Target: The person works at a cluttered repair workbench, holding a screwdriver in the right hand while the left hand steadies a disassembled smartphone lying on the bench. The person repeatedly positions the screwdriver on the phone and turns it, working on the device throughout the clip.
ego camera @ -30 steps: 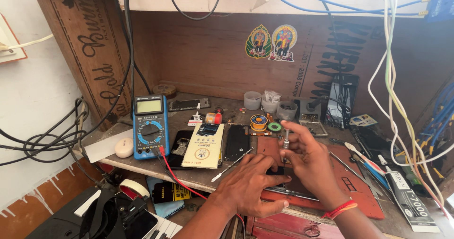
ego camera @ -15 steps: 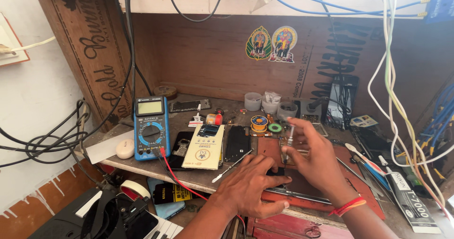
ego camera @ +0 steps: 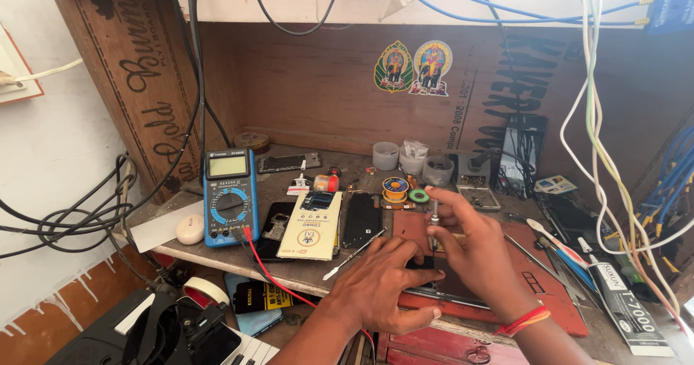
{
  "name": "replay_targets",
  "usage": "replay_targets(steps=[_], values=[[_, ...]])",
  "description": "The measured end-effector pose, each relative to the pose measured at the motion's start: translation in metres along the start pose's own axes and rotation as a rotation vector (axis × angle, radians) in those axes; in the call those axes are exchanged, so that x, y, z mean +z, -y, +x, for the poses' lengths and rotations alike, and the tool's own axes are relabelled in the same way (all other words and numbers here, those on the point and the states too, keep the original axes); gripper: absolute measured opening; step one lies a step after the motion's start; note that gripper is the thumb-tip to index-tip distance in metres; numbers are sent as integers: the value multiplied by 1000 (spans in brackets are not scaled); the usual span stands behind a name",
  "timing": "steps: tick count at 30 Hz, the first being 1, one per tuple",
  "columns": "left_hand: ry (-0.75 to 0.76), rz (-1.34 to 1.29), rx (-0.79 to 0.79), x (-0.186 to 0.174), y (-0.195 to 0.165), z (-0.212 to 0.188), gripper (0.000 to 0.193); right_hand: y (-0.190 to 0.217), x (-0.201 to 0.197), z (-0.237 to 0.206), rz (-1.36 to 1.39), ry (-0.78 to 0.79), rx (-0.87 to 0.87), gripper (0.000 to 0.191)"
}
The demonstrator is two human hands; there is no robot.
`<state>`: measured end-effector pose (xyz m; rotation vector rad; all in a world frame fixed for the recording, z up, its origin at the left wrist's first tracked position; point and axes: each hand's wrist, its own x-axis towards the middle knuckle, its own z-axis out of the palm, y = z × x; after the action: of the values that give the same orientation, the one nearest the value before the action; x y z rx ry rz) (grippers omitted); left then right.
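Observation:
My right hand (ego camera: pixel 477 246) holds a small silver screwdriver (ego camera: pixel 434 224) upright, its tip down on an opened dark phone (ego camera: pixel 448 289) that lies on a red work mat (ego camera: pixel 549 293). My left hand (ego camera: pixel 379 285) lies flat on the near left part of that phone and pins it down. A red band sits on my right wrist. Both hands cover most of the phone.
A blue multimeter (ego camera: pixel 229 195) with a red lead stands at the left. Beside it lie a cream phone battery (ego camera: pixel 312 224), a black phone part (ego camera: pixel 361 219) and a metal spudger (ego camera: pixel 354 255). Small plastic cups (ego camera: pixel 385 155), a solder spool (ego camera: pixel 395 189) and tweezers crowd the back. Cables hang at the right.
My right hand has shifted slightly left and turned the screwdriver more upright over the phone. The left hand has stayed pressed on it.

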<state>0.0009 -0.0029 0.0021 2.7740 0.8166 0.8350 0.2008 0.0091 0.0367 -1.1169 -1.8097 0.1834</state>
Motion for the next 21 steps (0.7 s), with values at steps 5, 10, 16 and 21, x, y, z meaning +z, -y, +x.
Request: replay_targets(steps=[5,10,16,21], values=[[-4,-4,-1,0,1,0,59,-1,0,4,31,18,-134,64],[-22,-5,12,2,0,0,58,-2,-1,4,44,71,97,62],[-22,-3,13,2,1,0,58,2,-2,4,154,65,-28,62],[-50,0,30,2,1,-1,57,4,0,5,-13,39,77,65]])
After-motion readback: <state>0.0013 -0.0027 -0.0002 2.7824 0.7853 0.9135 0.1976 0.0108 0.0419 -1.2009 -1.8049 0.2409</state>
